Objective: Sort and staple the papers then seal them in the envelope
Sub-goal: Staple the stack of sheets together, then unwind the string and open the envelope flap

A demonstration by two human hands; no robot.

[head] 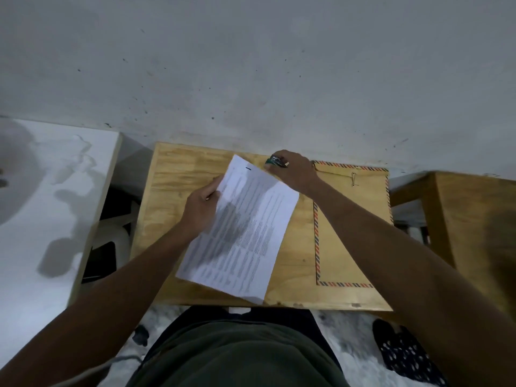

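A stack of printed white papers (245,233) is held tilted over the middle of a small wooden table (167,191). My left hand (202,209) grips the stack by its left edge. A staple shows near the stack's top corner. My right hand (290,170) is at the table's far edge, just past the papers' top right, closed around a small green stapler (272,161). A brown envelope (351,224) with a red and blue striped border lies flat on the right part of the table, partly under my right forearm.
A grey wall stands right behind the table. A white surface (42,205) lies to the left, with a gap and a pale plastic seat (114,241) between. Another wooden piece of furniture (469,219) stands at the right. My lap is at the table's near edge.
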